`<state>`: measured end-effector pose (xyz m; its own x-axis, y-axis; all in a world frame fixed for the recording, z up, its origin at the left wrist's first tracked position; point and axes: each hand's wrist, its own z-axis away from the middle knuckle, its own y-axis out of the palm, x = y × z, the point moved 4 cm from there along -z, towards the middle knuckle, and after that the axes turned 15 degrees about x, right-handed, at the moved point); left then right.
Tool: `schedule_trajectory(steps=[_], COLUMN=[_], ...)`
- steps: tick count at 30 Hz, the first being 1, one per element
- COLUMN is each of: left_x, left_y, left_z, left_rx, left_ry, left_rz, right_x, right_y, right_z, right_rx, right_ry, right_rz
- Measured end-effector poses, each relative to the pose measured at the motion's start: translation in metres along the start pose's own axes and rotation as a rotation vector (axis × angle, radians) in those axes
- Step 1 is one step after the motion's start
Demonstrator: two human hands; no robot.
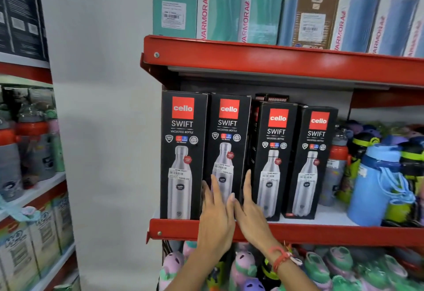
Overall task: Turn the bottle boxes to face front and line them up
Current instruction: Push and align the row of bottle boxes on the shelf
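Several tall black Cello Swift bottle boxes stand in a row on the middle red shelf (309, 231), all with their printed fronts facing me. The leftmost box (182, 153) and the second box (227, 139) sit near the shelf's front edge. The third box (274, 157) and fourth box (313, 160) stand a little farther back. My left hand (215, 217) lies flat against the lower front of the second box, fingers spread. My right hand (251, 210) rests with fingers extended at that box's lower right edge, in the gap to the third box.
A black Modware box (273, 98) stands behind the row. Loose bottles, one big and blue (376, 183), crowd the shelf's right part. Teal and blue Varmora boxes (220, 4) fill the shelf above. Small colourful bottles (321, 267) fill the shelf below. Another rack (29, 176) stands left.
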<state>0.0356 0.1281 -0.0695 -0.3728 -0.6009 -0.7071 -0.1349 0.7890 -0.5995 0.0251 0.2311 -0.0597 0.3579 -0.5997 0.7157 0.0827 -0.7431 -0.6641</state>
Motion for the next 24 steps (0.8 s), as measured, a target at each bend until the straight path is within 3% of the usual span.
schedule_trajectory(steps=[5, 24], left_x=[-0.007, -0.013], left_y=[0.002, 0.012], left_z=[0.001, 0.012], left_rx=[-0.109, -0.121], left_ry=[-0.075, -0.235], left_rz=[0.166, 0.292], right_x=[0.0, -0.007], right_y=[-0.005, -0.012], right_z=[-0.005, 0.003], right_rx=[0.058, 0.118], right_ry=[0.002, 0.109], right_rz=[0.016, -0.119])
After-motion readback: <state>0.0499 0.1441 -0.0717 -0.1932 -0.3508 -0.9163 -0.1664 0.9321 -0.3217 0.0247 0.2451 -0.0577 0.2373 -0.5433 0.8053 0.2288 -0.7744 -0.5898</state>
